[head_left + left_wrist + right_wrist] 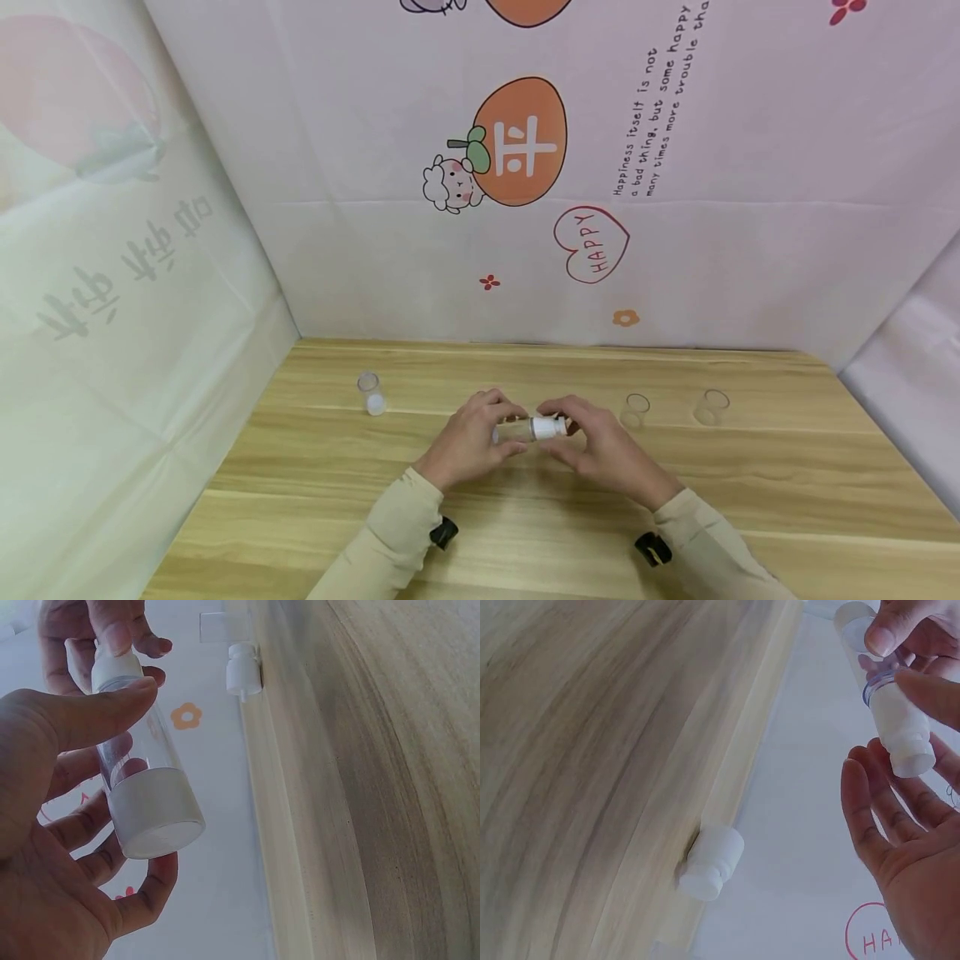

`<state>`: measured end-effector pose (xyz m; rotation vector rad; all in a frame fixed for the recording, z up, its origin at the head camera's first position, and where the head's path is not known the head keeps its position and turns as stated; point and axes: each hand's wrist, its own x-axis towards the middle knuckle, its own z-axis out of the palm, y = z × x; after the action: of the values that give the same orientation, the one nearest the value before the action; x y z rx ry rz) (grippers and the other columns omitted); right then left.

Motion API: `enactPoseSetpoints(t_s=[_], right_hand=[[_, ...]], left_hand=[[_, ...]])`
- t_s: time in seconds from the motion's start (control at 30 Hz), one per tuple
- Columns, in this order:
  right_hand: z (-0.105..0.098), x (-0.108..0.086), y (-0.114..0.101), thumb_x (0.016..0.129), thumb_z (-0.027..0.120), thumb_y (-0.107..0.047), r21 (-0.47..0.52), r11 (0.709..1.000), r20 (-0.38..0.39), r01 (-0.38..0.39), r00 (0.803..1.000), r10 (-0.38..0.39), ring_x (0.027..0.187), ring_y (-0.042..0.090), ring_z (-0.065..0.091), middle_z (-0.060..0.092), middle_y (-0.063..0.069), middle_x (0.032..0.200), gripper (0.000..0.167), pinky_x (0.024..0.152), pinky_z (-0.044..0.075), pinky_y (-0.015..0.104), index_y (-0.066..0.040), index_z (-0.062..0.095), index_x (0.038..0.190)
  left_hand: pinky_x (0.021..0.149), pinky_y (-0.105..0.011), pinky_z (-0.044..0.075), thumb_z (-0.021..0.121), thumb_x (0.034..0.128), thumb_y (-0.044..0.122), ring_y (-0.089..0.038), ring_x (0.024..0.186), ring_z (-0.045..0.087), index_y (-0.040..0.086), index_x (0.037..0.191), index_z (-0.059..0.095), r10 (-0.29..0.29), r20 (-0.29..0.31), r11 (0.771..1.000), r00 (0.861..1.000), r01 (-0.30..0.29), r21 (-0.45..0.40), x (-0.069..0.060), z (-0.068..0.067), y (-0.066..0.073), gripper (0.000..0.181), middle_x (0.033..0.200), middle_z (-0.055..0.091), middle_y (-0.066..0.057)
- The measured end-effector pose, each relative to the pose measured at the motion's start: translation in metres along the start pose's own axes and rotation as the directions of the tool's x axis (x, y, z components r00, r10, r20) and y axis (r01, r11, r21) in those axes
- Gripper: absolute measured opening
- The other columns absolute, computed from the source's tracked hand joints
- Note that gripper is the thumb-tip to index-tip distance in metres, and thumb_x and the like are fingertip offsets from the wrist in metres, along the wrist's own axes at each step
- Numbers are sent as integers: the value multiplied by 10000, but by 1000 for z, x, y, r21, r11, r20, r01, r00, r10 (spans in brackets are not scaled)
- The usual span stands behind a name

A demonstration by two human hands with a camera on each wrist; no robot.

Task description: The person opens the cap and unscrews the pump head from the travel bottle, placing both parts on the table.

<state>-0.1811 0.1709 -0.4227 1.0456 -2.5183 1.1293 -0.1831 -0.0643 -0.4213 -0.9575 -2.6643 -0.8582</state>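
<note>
A clear pump bottle (514,431) with a white base and a white pump head (549,427) is held up, lying nearly level, between both hands. My left hand (472,437) grips its clear body; in the left wrist view the thumb lies across the body near the white collar and the white base (157,814) faces the camera. At the other end my right hand (603,450) holds the pump head, thumb against the collar and fingers curved around its far side. The right wrist view shows the white nozzle end (913,759) between these fingers.
Another white pump head (711,862) lies on the wooden table (615,750). Toward the back left is a small clear container with a white end (371,395). At the right are two clear cups or caps (635,410), (712,407). A printed cloth (375,250) hangs behind the table.
</note>
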Motion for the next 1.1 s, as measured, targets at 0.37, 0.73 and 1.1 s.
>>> enactPoseSetpoints(t_s=[0.37,0.73,1.1], right_hand=[[-6,1,-3,928,767,-290,203,932,118,-302,952,283,898,206,649,690,19,1048,386,748,565,318,-78,656,1231],[-10,3,-4,1041,603,-268,411,752,273,-514,857,437,878,413,660,678,221,988,336,700,593,432,38,645,1173],[-7,2,-1,953,738,-221,264,907,144,-328,943,299,830,222,626,667,46,953,237,712,560,315,-76,685,1133]], left_hand=[[773,-299,489,855,844,231,-169,912,561,105,1149,738,45,-33,995,998,-41,94,-1,0,5,350,1038,642,-22],[787,-315,488,852,848,244,-171,933,570,112,1154,736,57,-44,989,997,-50,138,1,0,8,353,1060,654,-30],[786,-303,488,848,853,232,-166,933,558,106,1151,735,21,-20,998,1000,-20,52,1,-2,8,343,1043,645,-27]])
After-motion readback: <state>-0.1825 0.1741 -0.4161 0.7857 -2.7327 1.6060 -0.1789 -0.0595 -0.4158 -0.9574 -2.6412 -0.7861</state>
